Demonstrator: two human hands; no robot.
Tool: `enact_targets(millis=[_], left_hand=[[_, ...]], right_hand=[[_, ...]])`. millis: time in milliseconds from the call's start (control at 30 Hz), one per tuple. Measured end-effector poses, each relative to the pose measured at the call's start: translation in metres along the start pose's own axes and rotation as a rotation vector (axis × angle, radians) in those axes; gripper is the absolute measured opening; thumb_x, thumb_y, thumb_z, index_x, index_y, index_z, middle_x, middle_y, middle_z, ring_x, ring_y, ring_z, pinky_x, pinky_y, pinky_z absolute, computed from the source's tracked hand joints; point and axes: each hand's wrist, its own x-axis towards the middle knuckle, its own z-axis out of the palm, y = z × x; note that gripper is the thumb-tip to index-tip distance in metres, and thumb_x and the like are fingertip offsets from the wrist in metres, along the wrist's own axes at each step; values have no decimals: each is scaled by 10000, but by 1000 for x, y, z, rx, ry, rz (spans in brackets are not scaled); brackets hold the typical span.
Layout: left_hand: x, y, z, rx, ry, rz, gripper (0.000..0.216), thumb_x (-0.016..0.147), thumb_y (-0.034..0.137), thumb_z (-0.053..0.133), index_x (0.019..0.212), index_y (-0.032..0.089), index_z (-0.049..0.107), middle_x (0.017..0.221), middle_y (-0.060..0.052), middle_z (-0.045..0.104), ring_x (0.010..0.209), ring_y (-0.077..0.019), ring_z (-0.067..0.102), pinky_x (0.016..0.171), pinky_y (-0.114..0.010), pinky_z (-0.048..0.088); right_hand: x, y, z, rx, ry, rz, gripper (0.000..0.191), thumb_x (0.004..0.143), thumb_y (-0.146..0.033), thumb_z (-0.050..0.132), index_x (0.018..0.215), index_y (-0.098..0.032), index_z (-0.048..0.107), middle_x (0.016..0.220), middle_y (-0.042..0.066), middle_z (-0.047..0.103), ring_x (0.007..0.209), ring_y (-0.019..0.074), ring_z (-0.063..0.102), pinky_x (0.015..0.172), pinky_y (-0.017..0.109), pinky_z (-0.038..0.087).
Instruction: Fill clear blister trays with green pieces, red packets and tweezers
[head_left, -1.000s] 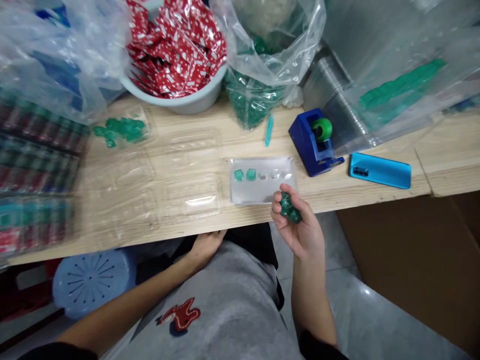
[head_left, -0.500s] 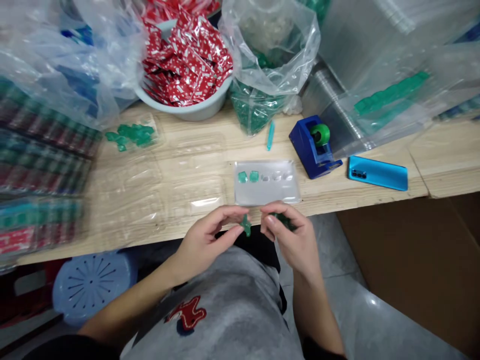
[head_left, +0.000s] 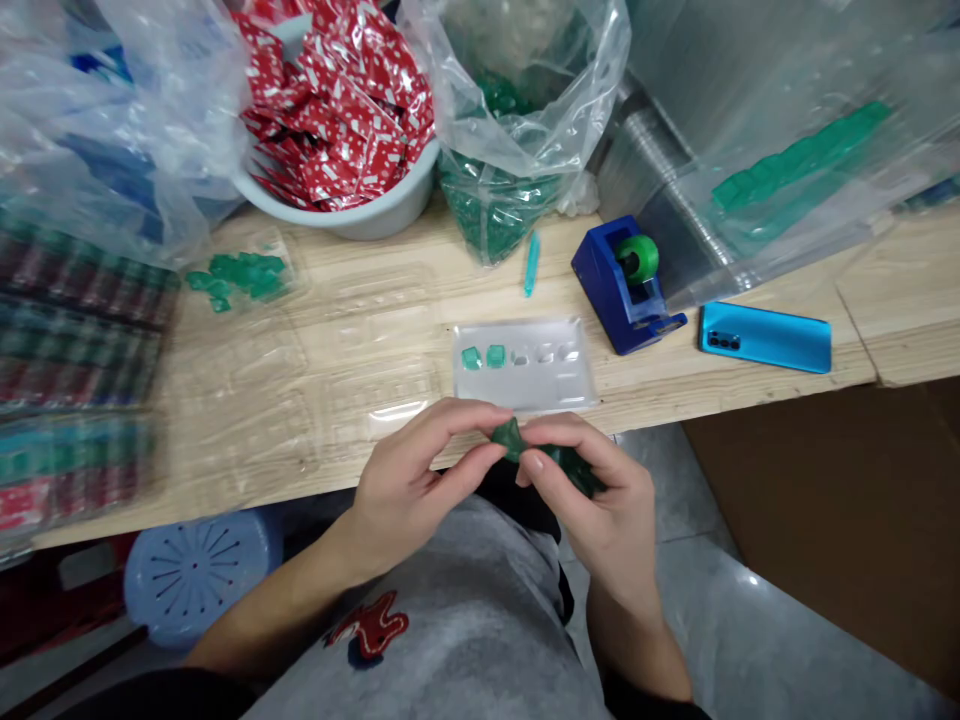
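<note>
Both hands meet just below the table's front edge. My left hand (head_left: 420, 470) pinches a small green piece (head_left: 507, 436) between thumb and fingers. My right hand (head_left: 592, 490) is curled round a clump of more green pieces (head_left: 576, 468) and its fingertips touch the same small piece. Just beyond the hands lies a clear plastic tray (head_left: 525, 385) with a row of pockets; the two leftmost pockets hold green pieces (head_left: 483, 357), the others look bare.
On the wooden table (head_left: 360, 310) sit a blue tape dispenser (head_left: 624, 285), a blue phone (head_left: 765, 338), a bowl of red packets (head_left: 337, 110), a bag of green pieces (head_left: 502, 190), loose green pieces (head_left: 236, 275) and stacked filled trays (head_left: 71, 380) at left. A blue stool (head_left: 199, 575) stands below.
My left hand came up from my lap to join the right hand. It now pinches a green piece at the right hand's fingertips. The hands have closed together.
</note>
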Motion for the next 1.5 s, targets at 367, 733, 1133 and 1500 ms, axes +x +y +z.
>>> enact_targets(millis=[367, 733, 1133, 1500], left_hand=[[3, -9, 9, -43, 35, 123, 171, 915, 99, 571, 1026, 206, 644, 946, -26, 705, 919, -110, 678, 826, -217, 557], [57, -51, 8, 580, -99, 370, 147, 948, 193, 538, 1010, 177, 670, 930, -69, 704, 874, -189, 636, 797, -343, 508], [79, -58, 10, 580, -429, 246, 200, 946, 242, 539, 1090, 167, 657, 1012, -82, 640, 938, -197, 618, 829, -343, 520], [85, -66, 5, 609, -382, 250, 211, 957, 293, 528, 1045, 160, 668, 995, -74, 678, 918, -192, 643, 821, -328, 524]], right_hand=[[6, 6, 9, 130, 91, 228, 104, 858, -227, 611, 755, -212, 599, 573, -71, 573, 524, 69, 515, 529, 197, 420], [6, 39, -18, 270, 325, 291, 82, 865, -298, 652, 902, -230, 678, 605, -54, 573, 529, 71, 527, 434, 163, 350], [7, 46, -36, 306, 346, 276, 91, 870, -311, 661, 925, -243, 686, 656, -46, 577, 543, 69, 544, 435, 162, 370], [8, 47, -38, 280, 334, 261, 113, 872, -322, 652, 938, -233, 673, 647, -44, 571, 550, 83, 543, 437, 182, 374]])
